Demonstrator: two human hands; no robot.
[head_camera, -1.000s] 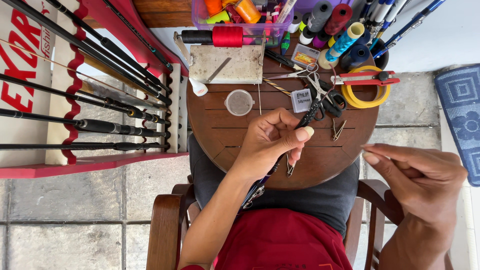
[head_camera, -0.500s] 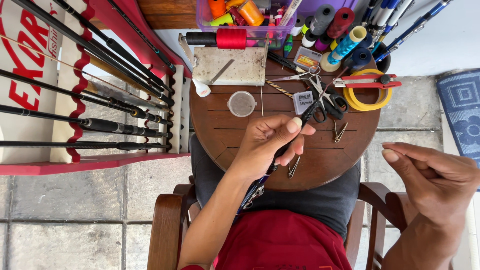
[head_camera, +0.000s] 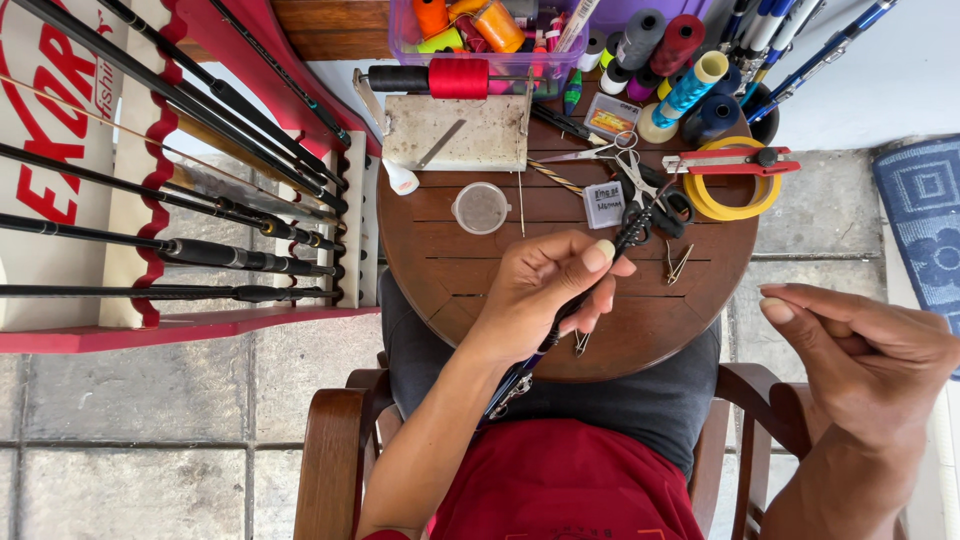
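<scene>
A thin dark rod (head_camera: 585, 300) is gripped by the left hand (head_camera: 540, 290) — fingers closed around it, thumb on top, over the round wooden worktop (head_camera: 450, 270). The rod's far end is pointed at the scissors (head_camera: 640, 190) just beyond the hand. A small metal clip (head_camera: 581, 343) is seen just under the fingers. The right hand (head_camera: 865, 350) is held off the worktop edge, well apart, fingers curled and pinched — whether anything is held cannot be told. A yellow tape roll (head_camera: 730, 195) and a small clear cup (head_camera: 481, 207) are placed farther out.
</scene>
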